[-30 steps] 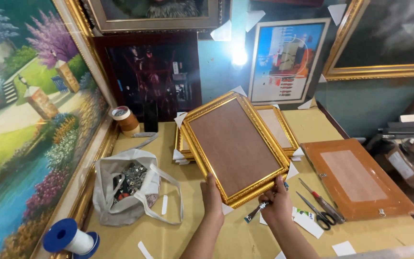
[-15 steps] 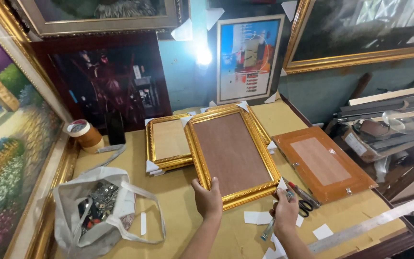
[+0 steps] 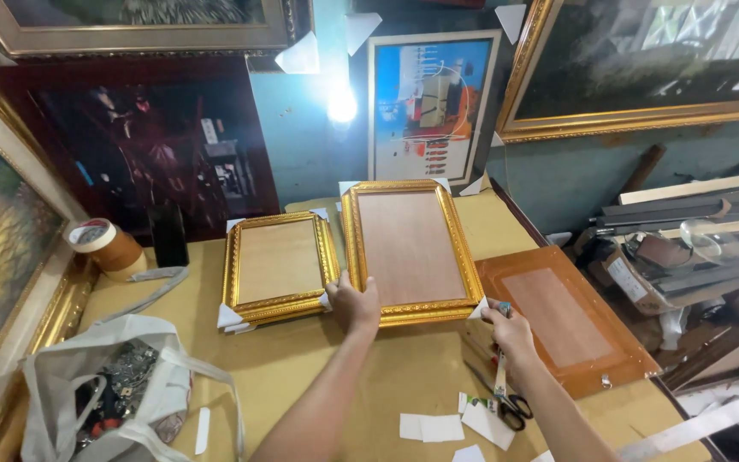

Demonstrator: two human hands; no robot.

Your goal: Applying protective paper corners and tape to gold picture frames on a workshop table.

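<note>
Gripping the large frame (image 3: pixel 410 250) by its near rail, the left hand (image 3: pixel 354 305) and right hand (image 3: pixel 506 329) have fingers closed on its corners; rigid, probably light, flat on the counter (image 3: pixel 361 376).

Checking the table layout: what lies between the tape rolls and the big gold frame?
The smaller gold frame, flat on the table, seen from the head view.

Two bare forearms, sleeveless hands (image 3: pixel 354 305)
</note>
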